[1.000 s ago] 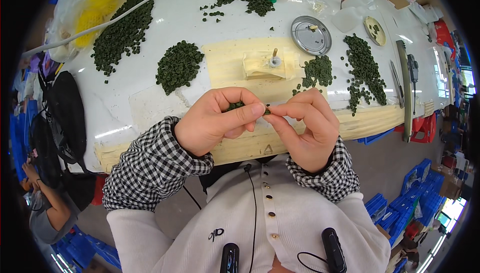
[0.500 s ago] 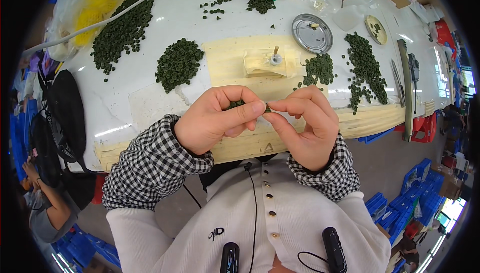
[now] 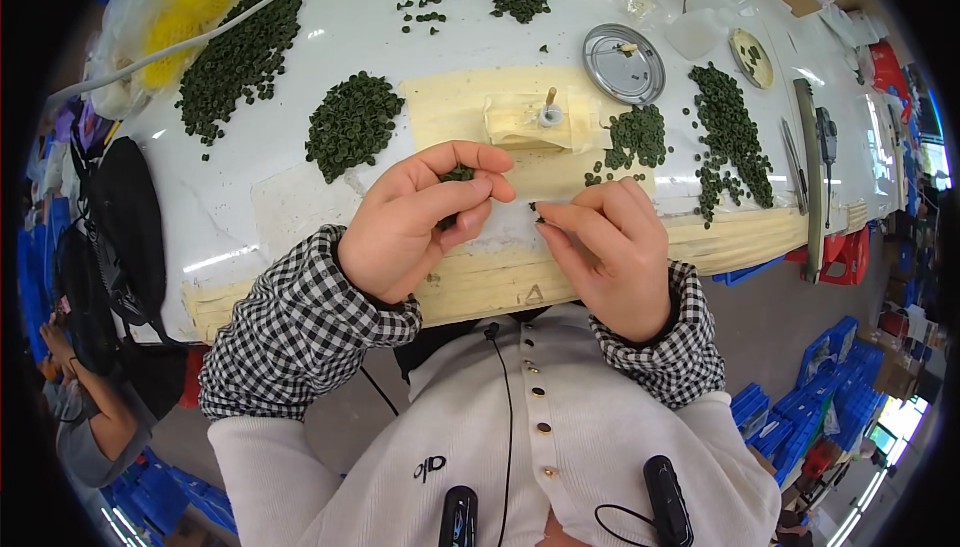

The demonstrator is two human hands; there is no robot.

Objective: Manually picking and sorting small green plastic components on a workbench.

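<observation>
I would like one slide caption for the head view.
Left hand holding small dark-green pieces, right hand pinching a dark piece, over a white table with green heaps.

Heaped green parts (image 3: 353,127) and blue crates (image 3: 800,405) show a workshop.

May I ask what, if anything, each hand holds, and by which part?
Left hand: small round dark green pieces, cupped. Right hand: a similar piece, pinched; exact held parts unclear.

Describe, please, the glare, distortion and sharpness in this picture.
Head view: a white glare streak crosses the table at left; head view: the table's front edge bows and the corners go black; head view: the dark green piece at the right hand's fingertips is too small for detail.
</observation>
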